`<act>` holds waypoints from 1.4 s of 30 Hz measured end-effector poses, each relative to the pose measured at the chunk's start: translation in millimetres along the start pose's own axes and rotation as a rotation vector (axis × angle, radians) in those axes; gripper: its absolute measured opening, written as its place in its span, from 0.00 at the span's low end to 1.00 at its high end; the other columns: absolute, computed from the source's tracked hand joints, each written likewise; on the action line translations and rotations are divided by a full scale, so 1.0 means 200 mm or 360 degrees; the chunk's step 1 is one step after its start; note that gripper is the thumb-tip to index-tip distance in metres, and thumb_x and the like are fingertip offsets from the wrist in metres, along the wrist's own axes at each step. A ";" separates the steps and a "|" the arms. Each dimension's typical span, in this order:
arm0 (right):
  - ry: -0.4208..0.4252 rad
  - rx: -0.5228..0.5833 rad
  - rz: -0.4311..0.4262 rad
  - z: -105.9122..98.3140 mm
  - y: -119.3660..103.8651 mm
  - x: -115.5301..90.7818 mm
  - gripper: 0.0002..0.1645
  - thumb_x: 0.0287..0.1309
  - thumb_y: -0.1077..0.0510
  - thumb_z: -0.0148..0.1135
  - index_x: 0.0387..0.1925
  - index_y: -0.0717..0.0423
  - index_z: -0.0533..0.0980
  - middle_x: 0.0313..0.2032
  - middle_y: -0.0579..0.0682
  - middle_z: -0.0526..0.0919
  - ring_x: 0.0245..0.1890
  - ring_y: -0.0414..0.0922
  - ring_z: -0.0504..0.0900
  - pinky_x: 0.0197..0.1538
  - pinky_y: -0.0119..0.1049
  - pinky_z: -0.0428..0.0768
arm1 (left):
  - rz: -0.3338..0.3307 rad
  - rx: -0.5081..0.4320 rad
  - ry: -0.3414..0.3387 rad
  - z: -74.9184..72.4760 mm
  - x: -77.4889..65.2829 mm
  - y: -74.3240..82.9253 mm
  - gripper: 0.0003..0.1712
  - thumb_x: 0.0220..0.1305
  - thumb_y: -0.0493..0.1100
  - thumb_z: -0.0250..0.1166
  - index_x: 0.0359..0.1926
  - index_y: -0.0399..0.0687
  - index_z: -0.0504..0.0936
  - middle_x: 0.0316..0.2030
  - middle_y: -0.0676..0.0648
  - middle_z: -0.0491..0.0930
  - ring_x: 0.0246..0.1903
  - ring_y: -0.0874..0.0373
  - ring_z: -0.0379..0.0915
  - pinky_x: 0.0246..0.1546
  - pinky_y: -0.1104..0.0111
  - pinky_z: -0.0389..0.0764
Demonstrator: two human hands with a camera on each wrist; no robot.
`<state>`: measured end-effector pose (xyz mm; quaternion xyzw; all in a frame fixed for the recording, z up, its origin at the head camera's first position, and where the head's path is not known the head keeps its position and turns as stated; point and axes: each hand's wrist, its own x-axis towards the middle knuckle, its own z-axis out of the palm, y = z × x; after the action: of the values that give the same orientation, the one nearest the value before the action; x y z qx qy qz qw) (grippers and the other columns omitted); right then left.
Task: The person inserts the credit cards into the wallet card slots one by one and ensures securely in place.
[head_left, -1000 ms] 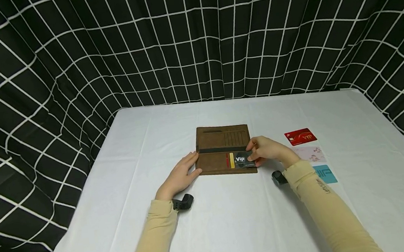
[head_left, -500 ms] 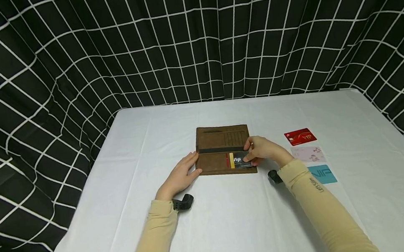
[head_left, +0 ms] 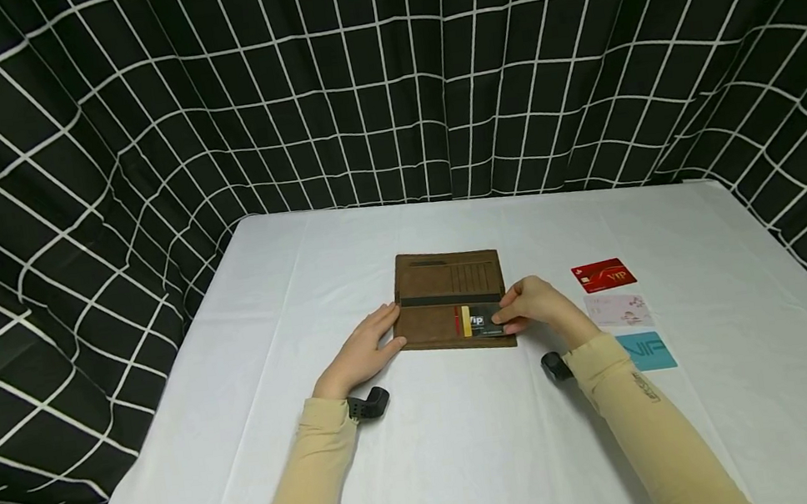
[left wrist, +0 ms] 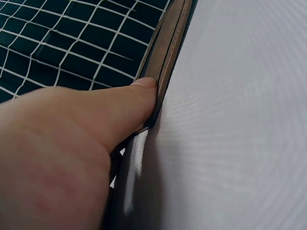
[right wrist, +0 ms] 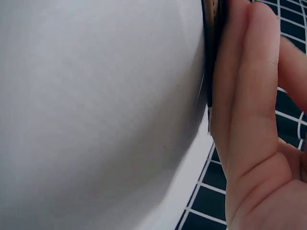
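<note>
A brown wallet (head_left: 433, 325) lies unfolded on the white table in the head view, its several card slots facing up. My left hand (head_left: 361, 355) rests at its left edge with fairly straight fingers. In the left wrist view the thumb (left wrist: 129, 103) touches the brown edge. On the wallet's lower right, a black card (head_left: 487, 327) marked "Vip" sits partly behind a yellow strip (head_left: 467, 321), with a red strip beside that. My right hand (head_left: 540, 304) pinches the black card's right end, thumb on top. The right wrist view shows mostly fingers (right wrist: 254, 86) along the wallet's edge.
To the right, a red VIP card (head_left: 604, 275), a pale pink flowered card (head_left: 618, 311) and a blue card (head_left: 648, 350) lie in a column. The right sleeve (head_left: 641, 399) passes near the blue card. A black curtain (head_left: 323, 85) with white grid lines surrounds the table.
The black card has slid left, and the yellow strip now covers the start of its "Vip" lettering. My right hand shifted left with it, then slightly back. The left hand keeps its place.
</note>
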<state>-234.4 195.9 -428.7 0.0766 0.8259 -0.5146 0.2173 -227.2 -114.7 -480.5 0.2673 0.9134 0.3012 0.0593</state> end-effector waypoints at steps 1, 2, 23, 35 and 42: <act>-0.0009 0.0043 -0.0016 0.00 0.01 -0.01 0.19 0.51 0.67 0.66 0.42 0.73 0.69 0.28 0.58 0.78 0.20 0.43 0.82 0.30 0.34 0.82 | 0.0001 -0.0005 0.0002 0.00 0.00 0.00 0.35 0.68 0.54 0.52 0.70 0.44 0.56 0.69 0.49 0.51 0.68 0.56 0.42 0.65 0.61 0.48; -0.0020 0.0091 -0.0028 -0.01 0.01 -0.01 0.18 0.53 0.68 0.64 0.42 0.74 0.70 0.28 0.58 0.78 0.21 0.44 0.83 0.31 0.34 0.82 | -0.0003 -0.0010 0.0000 0.00 0.00 0.00 0.35 0.68 0.54 0.52 0.70 0.44 0.56 0.69 0.49 0.51 0.68 0.56 0.42 0.65 0.61 0.48; -0.0307 0.0369 -0.0229 -0.04 0.07 -0.07 0.21 0.63 0.71 0.47 0.56 0.81 0.62 0.42 0.67 0.75 0.36 0.49 0.82 0.43 0.39 0.80 | 0.0004 -0.0002 -0.0008 0.00 0.00 -0.01 0.36 0.68 0.56 0.51 0.70 0.44 0.56 0.69 0.48 0.51 0.68 0.56 0.41 0.65 0.61 0.48; -0.0362 0.0336 -0.0315 -0.03 0.06 -0.05 0.21 0.63 0.70 0.48 0.55 0.81 0.63 0.41 0.67 0.76 0.37 0.46 0.80 0.46 0.40 0.78 | 0.0002 -0.0020 -0.0020 0.00 0.01 0.00 0.36 0.68 0.56 0.52 0.70 0.44 0.55 0.70 0.48 0.50 0.68 0.57 0.40 0.66 0.61 0.48; -0.0393 0.0300 -0.0332 -0.02 0.06 -0.04 0.21 0.62 0.71 0.48 0.55 0.81 0.62 0.42 0.67 0.75 0.38 0.47 0.80 0.48 0.42 0.77 | 0.0008 -0.0019 -0.0020 0.00 0.01 -0.01 0.35 0.68 0.55 0.52 0.70 0.44 0.55 0.69 0.48 0.50 0.68 0.57 0.40 0.66 0.61 0.48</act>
<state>-224.7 205.3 -433.2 -0.0531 0.7446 -0.6149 0.2544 -228.7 -114.7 -481.1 0.2711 0.9105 0.3052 0.0658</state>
